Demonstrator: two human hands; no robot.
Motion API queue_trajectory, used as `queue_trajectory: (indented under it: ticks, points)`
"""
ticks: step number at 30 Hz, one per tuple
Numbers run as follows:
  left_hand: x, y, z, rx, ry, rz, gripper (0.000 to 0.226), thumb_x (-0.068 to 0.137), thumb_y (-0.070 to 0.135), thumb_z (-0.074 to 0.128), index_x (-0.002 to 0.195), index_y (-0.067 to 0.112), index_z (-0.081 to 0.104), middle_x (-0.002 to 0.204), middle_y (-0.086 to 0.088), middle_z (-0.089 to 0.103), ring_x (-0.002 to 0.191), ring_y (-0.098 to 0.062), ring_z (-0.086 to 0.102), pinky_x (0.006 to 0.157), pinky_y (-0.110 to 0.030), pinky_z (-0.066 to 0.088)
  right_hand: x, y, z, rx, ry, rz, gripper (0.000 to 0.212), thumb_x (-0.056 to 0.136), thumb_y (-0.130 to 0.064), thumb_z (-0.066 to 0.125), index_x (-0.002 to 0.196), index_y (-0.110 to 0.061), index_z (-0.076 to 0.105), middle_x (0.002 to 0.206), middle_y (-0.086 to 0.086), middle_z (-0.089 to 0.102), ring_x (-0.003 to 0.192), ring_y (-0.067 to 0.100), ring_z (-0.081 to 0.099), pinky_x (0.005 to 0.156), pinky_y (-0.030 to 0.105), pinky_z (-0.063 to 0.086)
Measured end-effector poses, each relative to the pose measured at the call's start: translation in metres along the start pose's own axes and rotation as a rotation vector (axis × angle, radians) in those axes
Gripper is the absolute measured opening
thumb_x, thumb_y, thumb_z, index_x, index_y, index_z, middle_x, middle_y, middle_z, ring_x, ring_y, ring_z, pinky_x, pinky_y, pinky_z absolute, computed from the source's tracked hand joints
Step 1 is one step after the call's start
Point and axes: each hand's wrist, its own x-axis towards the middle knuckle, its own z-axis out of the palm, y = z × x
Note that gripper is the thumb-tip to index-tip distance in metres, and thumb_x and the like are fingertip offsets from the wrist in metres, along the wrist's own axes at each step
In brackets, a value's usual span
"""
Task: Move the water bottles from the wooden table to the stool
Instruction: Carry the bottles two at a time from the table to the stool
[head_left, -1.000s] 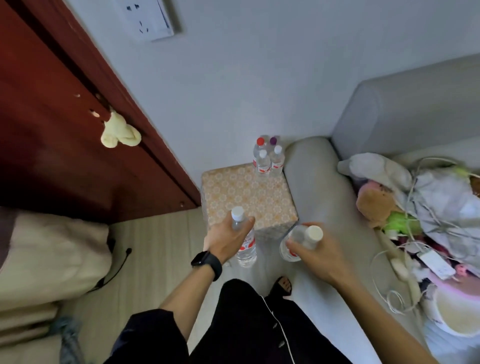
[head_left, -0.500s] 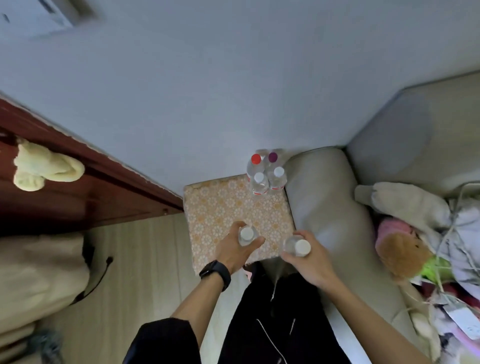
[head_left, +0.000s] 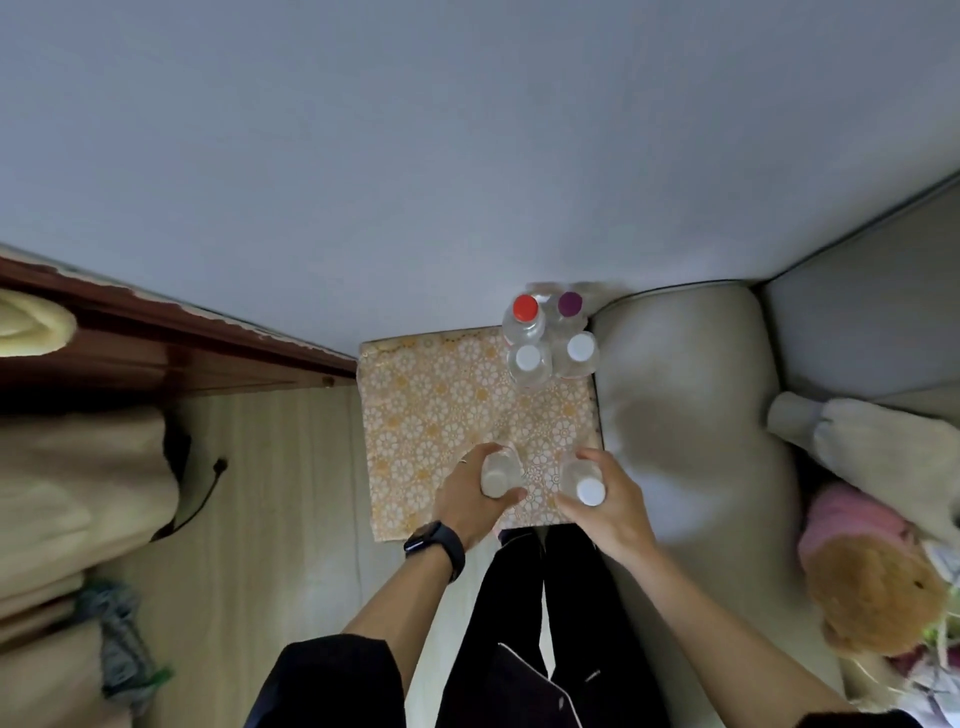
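The stool has a square top in an orange and white flower pattern and stands against the wall. Several clear water bottles cluster at its far right corner, with red, purple and white caps. My left hand, with a black watch on the wrist, grips a clear bottle over the stool's near edge. My right hand grips a second clear bottle with a white cap beside it, over the near right corner. I cannot tell whether either bottle touches the top. The wooden table is out of view.
A beige sofa arm adjoins the stool's right side, with soft toys on the seat. A dark red wooden door is at the left, folded bedding below it, and a black cable on the pale floor.
I have stepped up to the stool and look straight down on it. Both hands have carried their bottles forward from in front of the stool to above its near edge.
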Motion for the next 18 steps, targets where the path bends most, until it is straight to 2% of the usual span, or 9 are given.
queue_trajectory:
  ticks: [3, 5, 8, 10, 12, 16, 18]
  points:
    - [0.005, -0.002, 0.003, -0.029, 0.052, -0.007, 0.064, 0.077, 0.046, 0.078, 0.132, 0.039, 0.047, 0.13, 0.004, 0.055, 0.102, -0.019, 0.059, 0.084, -0.038, 0.053, 0.007, -0.001, 0.0, -0.015, -0.017, -0.003, 0.069, 0.073, -0.029, 0.088, 0.132, -0.029, 0.052, 0.134, -0.009, 0.057, 0.126, 0.013, 0.053, 0.1, 0.023, 0.038]
    - [0.006, -0.003, 0.004, -0.058, 0.08, -0.035, 0.069, 0.073, 0.045, 0.08, 0.132, 0.041, 0.045, 0.129, 0.006, 0.053, 0.101, -0.018, 0.058, 0.086, -0.039, 0.054, 0.008, -0.002, -0.002, -0.018, -0.029, 0.015, 0.08, 0.073, -0.033, 0.088, 0.14, -0.027, 0.045, 0.141, -0.009, 0.05, 0.13, 0.011, 0.048, 0.099, 0.02, 0.032]
    - [0.008, -0.007, 0.01, -0.119, 0.049, -0.095, 0.093, 0.069, 0.043, 0.083, 0.144, 0.041, 0.028, 0.121, 0.006, 0.058, 0.097, -0.019, 0.062, 0.081, -0.038, 0.056, 0.008, -0.003, -0.005, -0.071, -0.063, 0.079, 0.103, 0.069, -0.047, 0.088, 0.151, -0.024, 0.029, 0.151, -0.002, 0.038, 0.135, 0.017, 0.042, 0.101, 0.025, 0.033]
    - [0.009, -0.009, 0.015, -0.136, 0.05, -0.154, 0.098, 0.071, 0.042, 0.082, 0.147, 0.037, 0.02, 0.115, 0.003, 0.062, 0.091, -0.021, 0.065, 0.075, -0.035, 0.055, 0.007, -0.002, -0.008, -0.114, -0.102, 0.138, 0.112, 0.067, -0.059, 0.085, 0.153, -0.025, 0.021, 0.152, 0.002, 0.04, 0.136, 0.023, 0.044, 0.104, 0.035, 0.038]
    - [0.01, -0.009, 0.02, -0.15, 0.061, -0.195, 0.094, 0.075, 0.043, 0.08, 0.146, 0.034, 0.02, 0.11, 0.003, 0.062, 0.086, -0.02, 0.064, 0.07, -0.031, 0.052, 0.006, -0.001, -0.009, -0.14, -0.132, 0.19, 0.11, 0.068, -0.064, 0.08, 0.152, -0.027, 0.02, 0.146, 0.006, 0.048, 0.129, 0.029, 0.051, 0.101, 0.039, 0.044]
    - [0.01, -0.008, 0.024, -0.123, 0.09, -0.221, 0.074, 0.08, 0.04, 0.076, 0.136, 0.029, 0.03, 0.098, 0.005, 0.065, 0.075, -0.009, 0.063, 0.058, -0.026, 0.05, 0.008, -0.001, -0.007, -0.183, -0.118, 0.247, 0.1, 0.072, -0.061, 0.076, 0.147, -0.023, 0.024, 0.134, 0.009, 0.055, 0.117, 0.032, 0.058, 0.093, 0.038, 0.049]
    - [0.011, -0.005, 0.024, -0.095, 0.087, -0.226, 0.072, 0.081, 0.04, 0.074, 0.136, 0.026, 0.03, 0.091, 0.008, 0.064, 0.072, -0.007, 0.063, 0.053, -0.023, 0.047, 0.01, -0.006, -0.005, -0.26, -0.115, 0.284, 0.097, 0.072, -0.063, 0.073, 0.146, -0.018, 0.031, 0.127, 0.007, 0.058, 0.114, 0.031, 0.058, 0.087, 0.035, 0.048]
